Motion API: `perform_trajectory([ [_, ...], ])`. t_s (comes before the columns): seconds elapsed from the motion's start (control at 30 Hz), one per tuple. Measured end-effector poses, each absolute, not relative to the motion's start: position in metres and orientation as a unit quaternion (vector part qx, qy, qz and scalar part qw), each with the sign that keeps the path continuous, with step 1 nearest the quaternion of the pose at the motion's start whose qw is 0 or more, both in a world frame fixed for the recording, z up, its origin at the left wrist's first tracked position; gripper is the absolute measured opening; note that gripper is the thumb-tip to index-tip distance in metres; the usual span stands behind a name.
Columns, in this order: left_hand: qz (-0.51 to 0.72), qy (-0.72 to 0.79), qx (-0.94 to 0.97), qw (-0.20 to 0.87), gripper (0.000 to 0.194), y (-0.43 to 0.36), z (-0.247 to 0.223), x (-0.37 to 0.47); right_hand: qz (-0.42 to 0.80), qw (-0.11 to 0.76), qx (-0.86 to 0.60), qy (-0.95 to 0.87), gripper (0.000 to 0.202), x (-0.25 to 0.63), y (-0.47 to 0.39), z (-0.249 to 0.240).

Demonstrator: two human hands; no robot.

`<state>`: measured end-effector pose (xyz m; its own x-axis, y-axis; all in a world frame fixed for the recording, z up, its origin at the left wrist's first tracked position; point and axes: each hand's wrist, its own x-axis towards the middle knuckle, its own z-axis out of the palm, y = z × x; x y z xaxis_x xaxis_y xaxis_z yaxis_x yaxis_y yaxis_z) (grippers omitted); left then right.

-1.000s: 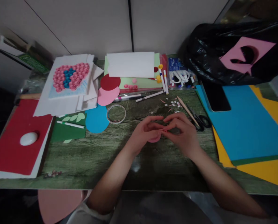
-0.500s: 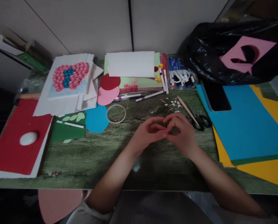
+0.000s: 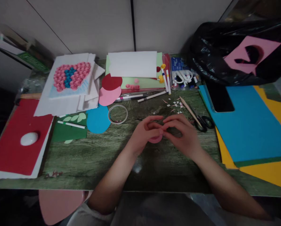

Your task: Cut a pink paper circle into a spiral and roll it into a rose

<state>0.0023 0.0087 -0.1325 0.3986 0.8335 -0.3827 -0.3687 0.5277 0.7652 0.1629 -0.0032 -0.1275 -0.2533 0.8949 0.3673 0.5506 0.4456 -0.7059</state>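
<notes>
Between my two hands is a pink paper strip (image 3: 155, 139), curving in a loop below my left fingers. My left hand (image 3: 146, 131) is closed with thumb and fingers pinching the strip. My right hand (image 3: 182, 133) meets it from the right, its thumb and index fingertips pinched at the strip's end; the fingers partly hide the paper there. Just beyond my right hand are a wooden stick (image 3: 189, 110), black-handled scissors (image 3: 205, 123) and small paper scraps (image 3: 175, 105). A roll of clear tape (image 3: 118, 114) lies to the left of my hands.
Paper circles in blue (image 3: 98, 121), pink (image 3: 109, 96) and dark red (image 3: 112, 81) lie left of centre. A picture with pink and blue paper roses (image 3: 72, 77) rests on white sheets. On the right are a phone (image 3: 220, 98), blue paper (image 3: 251, 131) and a black plastic bag (image 3: 211, 47).
A loop of the pink paper strip now shows below my left fingers, where only a small bit was visible before. My right hand has shifted slightly left, fingers straighter.
</notes>
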Motion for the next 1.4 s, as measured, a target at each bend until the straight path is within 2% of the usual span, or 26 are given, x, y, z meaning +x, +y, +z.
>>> perform_trajectory([
  [0.27,0.387,0.421,0.364,0.736,0.039,0.009,-0.1262,0.0029,0.212,0.324,-0.442,-0.809,0.02,0.1673,-0.0017,-0.1368],
  [0.57,0.372,0.398,0.332,0.77,0.044,0.0086,-0.126,0.0024,0.214,0.401,-0.484,-0.748,0.008,0.1678,-0.001,-0.1354],
  [0.97,0.336,0.399,0.357,0.775,0.043,0.0065,-0.1232,0.006,0.26,0.411,-0.487,-0.726,0.025,0.1635,-0.0029,-0.1364],
  [1.2,0.347,0.406,0.326,0.78,0.044,0.005,-0.1257,0.0083,0.243,0.405,-0.494,-0.73,0.022,0.1633,-0.0024,-0.1353],
  [1.4,0.394,0.385,0.307,0.776,0.041,0.0083,-0.1322,0.0046,0.24,0.397,-0.489,-0.738,0.012,0.1641,-0.0018,-0.1293],
])
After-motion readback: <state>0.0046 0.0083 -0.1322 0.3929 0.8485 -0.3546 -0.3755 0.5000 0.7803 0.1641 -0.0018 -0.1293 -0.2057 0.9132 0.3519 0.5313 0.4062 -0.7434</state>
